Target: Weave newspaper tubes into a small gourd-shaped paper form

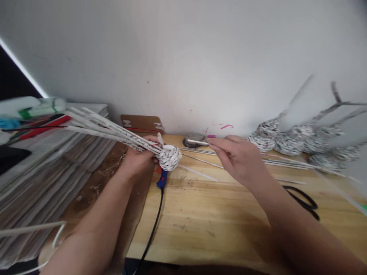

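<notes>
My left hand (140, 154) is closed round a bundle of rolled newspaper tubes (109, 130) that fan out to the upper left. At the bundle's right end is a small woven paper ball (169, 157), just past my fingers. My right hand (241, 158) pinches a thin white stick (197, 142), likely a rolled paper tube, whose tip points left over a grey lump or dish (197, 138) by the wall. Below the ball shows the blue handle of a corded tool (162, 179), partly hidden, resembling a glue gun.
Several woven paper pieces (289, 142) with stems stand at the right by the wall. Loose paper tubes (286, 164) lie on the wooden table (200, 229). Black-handled scissors (304, 200) rest near my right forearm. Stacked newspapers (51, 183) fill the left. A black cord (156, 219) runs toward the front edge.
</notes>
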The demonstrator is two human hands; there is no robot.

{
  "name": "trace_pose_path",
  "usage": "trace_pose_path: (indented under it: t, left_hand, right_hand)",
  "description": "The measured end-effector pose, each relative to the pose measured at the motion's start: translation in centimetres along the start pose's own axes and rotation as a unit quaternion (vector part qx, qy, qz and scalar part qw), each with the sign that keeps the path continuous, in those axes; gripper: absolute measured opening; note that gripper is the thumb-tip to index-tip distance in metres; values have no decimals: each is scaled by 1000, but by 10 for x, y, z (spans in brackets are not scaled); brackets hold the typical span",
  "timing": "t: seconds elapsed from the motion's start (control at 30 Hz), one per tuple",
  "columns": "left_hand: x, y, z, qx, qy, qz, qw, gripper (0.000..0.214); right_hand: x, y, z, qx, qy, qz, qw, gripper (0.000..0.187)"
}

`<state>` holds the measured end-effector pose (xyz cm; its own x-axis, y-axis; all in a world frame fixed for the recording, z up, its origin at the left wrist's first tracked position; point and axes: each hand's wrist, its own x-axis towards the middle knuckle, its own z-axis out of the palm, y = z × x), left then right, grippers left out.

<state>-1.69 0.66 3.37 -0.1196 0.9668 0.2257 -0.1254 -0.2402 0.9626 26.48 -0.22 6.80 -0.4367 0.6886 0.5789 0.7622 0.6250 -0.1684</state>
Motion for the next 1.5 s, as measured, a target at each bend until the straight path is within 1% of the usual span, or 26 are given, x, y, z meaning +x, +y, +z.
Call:
trace_pose_path:
  t: [0.1,0.2,0.4,0.53,0.67,0.73,0.9,1.0,1.13,1.2,1.3,1.43,1.5]
  left_hand:
    - [-1,-2,0,17,-25,6,1000,11]
    - [0,-6,-2,27,-29,2,999,14]
    - [1,-9,-1,14,-41,-7,999,17]
    - [0,-8,1,13,-38,-18,999,19]
    - [-1,-9,2,18,-38,-25,999,22]
    - [-1,-9,2,21,-39,-25,999,23]
    - [-1,-12,0,54,-49,-20,997,24]
    - [-2,-14,-2,97,-62,-3,993,22]
    - [-3,-16,-2,173,-55,39,983,17]
    - [-4,-14,0,194,-53,55,978,16]
    - [-4,-10,2,196,-52,72,977,17]
    - [-2,-10,-1,195,-68,137,969,13]
    - [-1,-13,-4,185,-80,154,967,8]
  right_hand:
    - [-3,-16,-14,-11,41,-56,998,27]
    - [-4,-27,-17,-37,49,-85,994,26]
    - [-4,-29,-12,-74,53,-99,991,24]
    - [-4,-30,-11,-74,53,-107,990,23]
    - [-4,-30,-10,-66,30,-107,992,24]
    - [-5,-30,-10,-69,24,-112,991,24]
    - [-5,-33,-10,-83,32,-115,989,23]
    - [-6,-34,-10,-107,16,-121,987,23]
    - [-8,-33,-7,-139,-3,-100,985,23]
    - [-9,-34,-7,-140,-9,-88,986,22]
    - [-10,-35,-7,-131,-15,-73,988,22]
    - [-11,-37,-9,-128,-16,-64,990,23]
    - [-10,-38,-10,-126,-13,-62,990,23]
